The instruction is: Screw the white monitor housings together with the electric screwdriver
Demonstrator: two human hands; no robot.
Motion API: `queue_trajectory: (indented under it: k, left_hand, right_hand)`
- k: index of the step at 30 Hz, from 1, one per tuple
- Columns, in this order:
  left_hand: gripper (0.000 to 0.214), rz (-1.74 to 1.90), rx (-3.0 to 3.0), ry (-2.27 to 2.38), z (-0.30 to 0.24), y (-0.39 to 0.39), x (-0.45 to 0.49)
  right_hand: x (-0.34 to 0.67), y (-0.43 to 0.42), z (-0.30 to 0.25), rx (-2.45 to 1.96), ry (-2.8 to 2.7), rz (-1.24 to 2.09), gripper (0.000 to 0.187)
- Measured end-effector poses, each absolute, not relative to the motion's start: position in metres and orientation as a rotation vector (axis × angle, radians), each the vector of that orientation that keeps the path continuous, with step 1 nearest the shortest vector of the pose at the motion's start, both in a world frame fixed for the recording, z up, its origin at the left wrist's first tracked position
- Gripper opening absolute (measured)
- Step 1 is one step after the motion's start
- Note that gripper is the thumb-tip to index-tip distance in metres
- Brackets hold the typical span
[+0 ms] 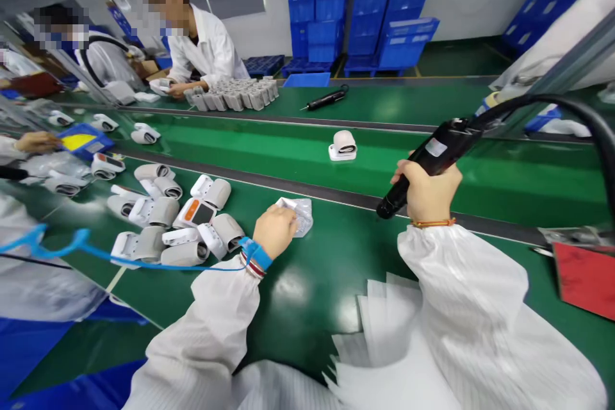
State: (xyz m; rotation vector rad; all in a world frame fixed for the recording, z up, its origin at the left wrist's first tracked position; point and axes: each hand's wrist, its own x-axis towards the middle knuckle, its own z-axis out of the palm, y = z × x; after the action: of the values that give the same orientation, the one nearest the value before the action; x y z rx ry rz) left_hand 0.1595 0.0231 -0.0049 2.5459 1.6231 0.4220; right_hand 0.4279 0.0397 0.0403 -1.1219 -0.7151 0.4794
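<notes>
My left hand point(275, 229) rests closed on a small clear plastic bag point(302, 213) lying on the green table, fingers pinching its edge. A blue wrist strap point(254, 254) with a coiled blue cord circles that wrist. My right hand point(426, 191) is wrapped round a black electric screwdriver point(435, 157), held tilted with its tip down and left, just above the dark conveyor edge. A thick black cable point(552, 102) runs from its top to the right. A pile of white and grey devices point(173, 218) lies left of my left hand.
One white device point(343, 145) stands on the green conveyor belt point(288, 141). Stacked white sheets point(384, 327) lie near me. A red pad point(583, 275) sits at the right. Across the belt, two people in white coats work beside grey parts point(235, 96) and another screwdriver point(327, 98). Blue crates point(365, 6) stand behind.
</notes>
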Motion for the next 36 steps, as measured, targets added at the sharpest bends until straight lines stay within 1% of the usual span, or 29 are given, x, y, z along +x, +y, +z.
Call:
queue_trajectory:
  k: [2, 4, 10, 12, 17, 21, 24, 27, 31, 33, 36]
  left_hand:
    - [0.016, 0.24, 2.623, 1.655, -0.012, 0.018, 0.154]
    - [0.021, 0.149, 2.668, 1.66, -0.017, 0.019, 0.156]
    - [0.025, 0.09, 2.708, 1.698, -0.026, 0.026, 0.166]
    - [0.022, 0.145, 2.725, 1.694, -0.029, 0.026, 0.166]
    - [0.013, 0.42, 2.749, 1.641, -0.038, 0.028, 0.162]
    - [0.018, 0.598, 2.727, 1.577, -0.043, 0.032, 0.155]
    - [0.027, 0.738, 2.77, 1.483, -0.04, 0.03, 0.153]
    - [0.035, 0.848, 2.829, 1.268, -0.037, 0.021, 0.157]
    - [0.032, 0.929, 2.848, 1.037, -0.038, 0.006, 0.169]
    - [0.03, 0.94, 2.853, 1.011, -0.04, 0.001, 0.174]
    - [0.033, 0.903, 2.858, 1.014, -0.043, -0.001, 0.176]
  right_hand:
    - [0.425, 0.038, 0.04, -1.135, -0.739, 0.459, 0.022]
    - [0.422, 0.037, 0.041, -1.152, -0.77, 0.441, 0.021]
    - [0.415, 0.031, 0.042, -1.173, -0.831, 0.415, 0.021]
    - [0.414, 0.03, 0.043, -1.177, -0.846, 0.409, 0.02]
    - [0.412, 0.026, 0.043, -1.183, -0.859, 0.417, 0.019]
    - [0.408, 0.021, 0.046, -1.135, -0.841, 0.424, 0.018]
    - [0.397, 0.013, 0.056, -0.97, -0.764, 0.436, 0.016]
    - [0.381, -0.002, 0.072, -0.79, -0.698, 0.516, 0.017]
    - [0.362, -0.023, 0.087, -0.722, -0.732, 0.647, 0.02]
    - [0.356, -0.031, 0.088, -0.715, -0.78, 0.708, 0.022]
    - [0.35, -0.036, 0.083, -0.711, -0.845, 0.767, 0.021]
